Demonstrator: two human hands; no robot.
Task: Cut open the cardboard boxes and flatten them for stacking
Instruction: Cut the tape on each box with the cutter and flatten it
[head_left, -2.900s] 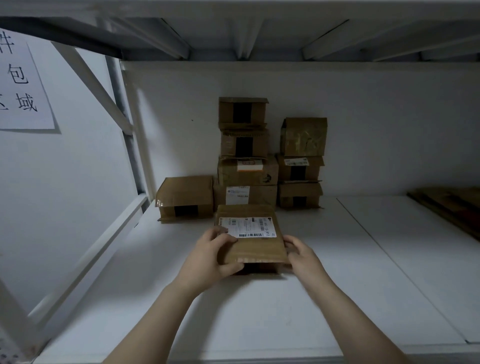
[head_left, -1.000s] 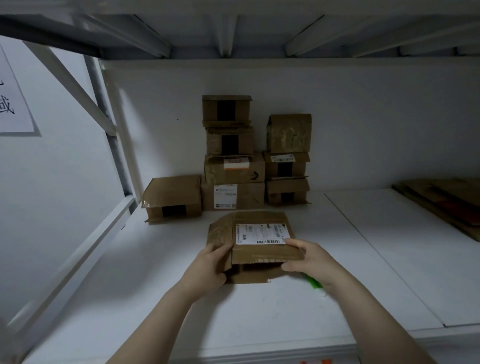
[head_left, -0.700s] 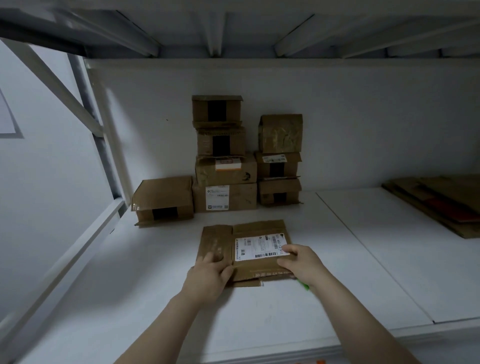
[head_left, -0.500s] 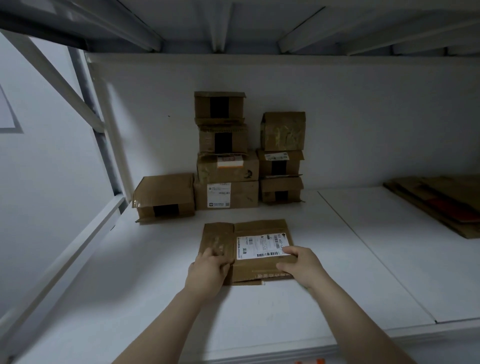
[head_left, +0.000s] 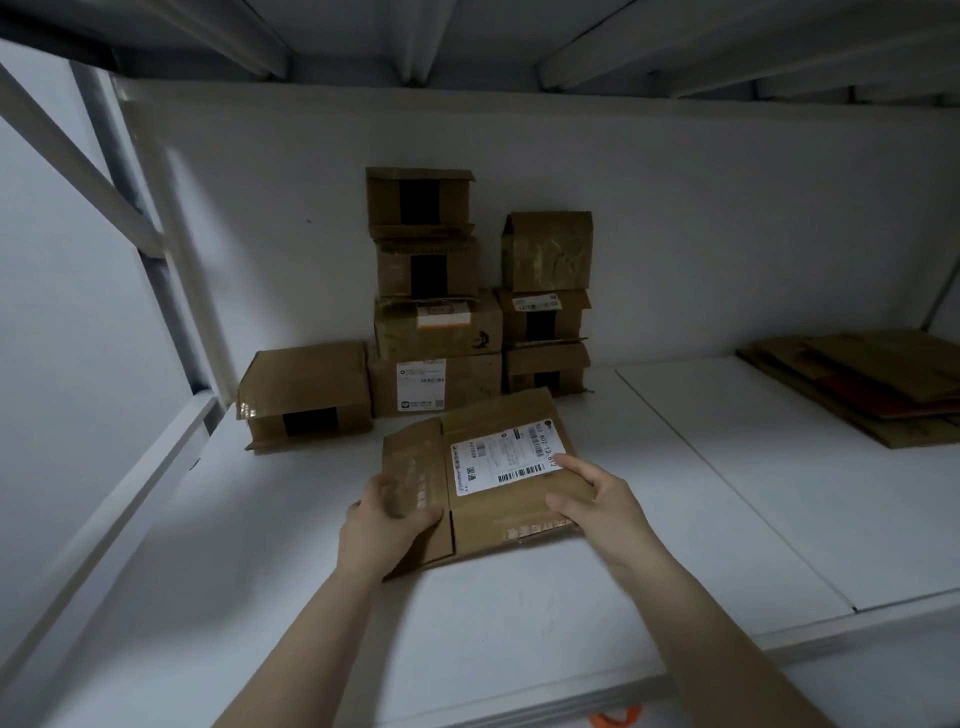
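Note:
A flattened brown cardboard box with a white shipping label lies on the white shelf in front of me, turned a little counter-clockwise. My left hand grips its left panel near the front corner. My right hand rests on its right side, fingers spread over the label's edge. Several unflattened boxes are stacked against the back wall, and one more box stands alone to their left.
A pile of flattened cardboard lies at the right back of the shelf. A slanted white frame bar borders the left side. The upper shelf's beams run overhead. An orange object peeks out below the shelf's front edge.
The box went from standing with sides up to pressed flat. Since half a second ago it has rotated slightly counter-clockwise and both hands have shifted on it.

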